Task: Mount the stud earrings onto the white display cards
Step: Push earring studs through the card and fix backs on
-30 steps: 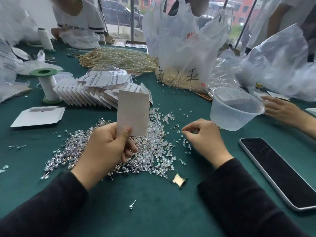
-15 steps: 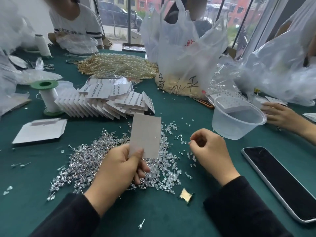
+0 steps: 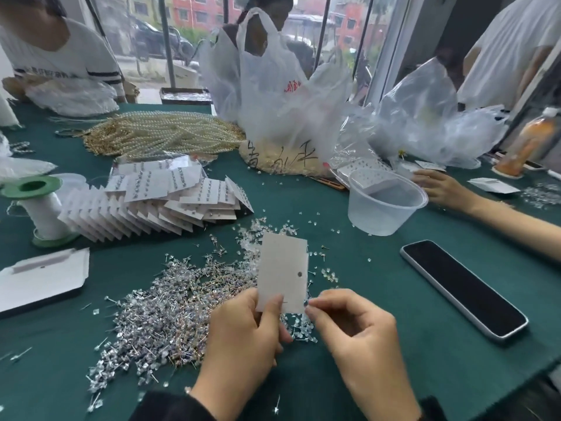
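My left hand (image 3: 243, 338) pinches the bottom edge of a white display card (image 3: 282, 268), held upright above the table. The card is blank except for one small dark dot near its right side. My right hand (image 3: 358, 338) has thumb and forefinger pinched at the card's lower right corner; what they hold is too small to make out. A wide heap of loose stud earrings (image 3: 170, 305) lies on the green cloth under and left of my hands. A fanned stack of filled cards (image 3: 158, 202) sits behind the heap.
A clear plastic cup (image 3: 382, 205) and a black phone (image 3: 461, 287) lie to the right, with another person's hand (image 3: 437, 186) beyond. A thread spool (image 3: 39, 205), flat white box (image 3: 39, 278), pearl strands (image 3: 161, 135) and plastic bags (image 3: 285, 95) ring the area.
My right hand left the loose studs on the table and came in to the card's lower right corner. The left hand and card shifted right and closer to me.
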`<act>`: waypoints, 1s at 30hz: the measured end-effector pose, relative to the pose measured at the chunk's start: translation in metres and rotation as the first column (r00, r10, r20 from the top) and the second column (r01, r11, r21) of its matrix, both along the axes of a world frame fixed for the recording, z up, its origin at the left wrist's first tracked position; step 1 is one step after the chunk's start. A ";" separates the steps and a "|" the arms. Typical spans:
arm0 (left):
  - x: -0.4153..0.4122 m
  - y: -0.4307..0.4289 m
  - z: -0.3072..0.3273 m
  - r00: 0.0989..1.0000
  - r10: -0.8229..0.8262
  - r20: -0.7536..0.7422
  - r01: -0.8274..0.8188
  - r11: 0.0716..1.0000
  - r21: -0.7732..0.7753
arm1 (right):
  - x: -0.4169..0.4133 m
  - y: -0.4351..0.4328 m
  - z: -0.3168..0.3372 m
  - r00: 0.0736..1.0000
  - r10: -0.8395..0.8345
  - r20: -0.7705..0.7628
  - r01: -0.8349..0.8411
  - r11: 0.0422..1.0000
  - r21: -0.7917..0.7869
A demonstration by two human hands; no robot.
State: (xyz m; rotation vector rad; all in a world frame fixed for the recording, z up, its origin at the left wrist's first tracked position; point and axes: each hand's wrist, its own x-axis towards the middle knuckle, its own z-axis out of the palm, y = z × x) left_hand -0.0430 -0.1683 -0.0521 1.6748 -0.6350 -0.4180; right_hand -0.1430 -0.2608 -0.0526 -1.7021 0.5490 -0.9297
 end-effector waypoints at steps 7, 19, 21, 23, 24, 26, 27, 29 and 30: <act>-0.001 -0.001 -0.004 0.985 -0.015 0.174 0.003 0.998 0.067 | 0.012 0.004 -0.004 0.999 -0.029 -0.046 0.018 0.973 -0.231; 0.000 -0.001 -0.005 0.979 -0.018 0.202 -0.006 0.993 0.120 | 0.014 0.006 -0.007 0.996 -0.042 -0.078 0.018 0.959 -0.282; -0.001 -0.002 -0.004 0.977 -0.008 0.211 -0.017 0.993 0.117 | 0.014 0.007 -0.007 0.997 -0.055 -0.052 0.039 0.961 -0.272; -0.002 -0.002 -0.004 0.977 0.008 0.212 -0.030 0.994 0.102 | 0.014 0.007 -0.007 0.997 -0.060 -0.039 0.049 0.968 -0.246; -0.002 -0.002 -0.004 0.978 0.014 0.207 -0.034 0.995 0.093 | 0.014 0.006 -0.007 0.997 -0.056 -0.044 0.044 0.971 -0.237; -0.002 -0.002 -0.003 0.978 0.021 0.205 -0.037 0.996 0.079 | 0.014 0.006 -0.007 0.997 -0.043 -0.058 0.028 0.971 -0.237; -0.002 -0.001 -0.004 0.974 0.022 0.226 -0.041 0.996 0.078 | 0.014 0.006 -0.007 0.998 -0.040 -0.057 0.026 0.972 -0.235; -0.003 -0.001 -0.004 0.959 0.025 0.282 -0.049 0.996 0.079 | 0.014 0.007 -0.007 0.998 -0.041 -0.044 0.031 0.976 -0.218; -0.003 -0.001 -0.003 0.952 0.028 0.304 -0.054 0.996 0.077 | 0.014 0.008 -0.007 0.998 -0.043 -0.039 0.034 0.977 -0.210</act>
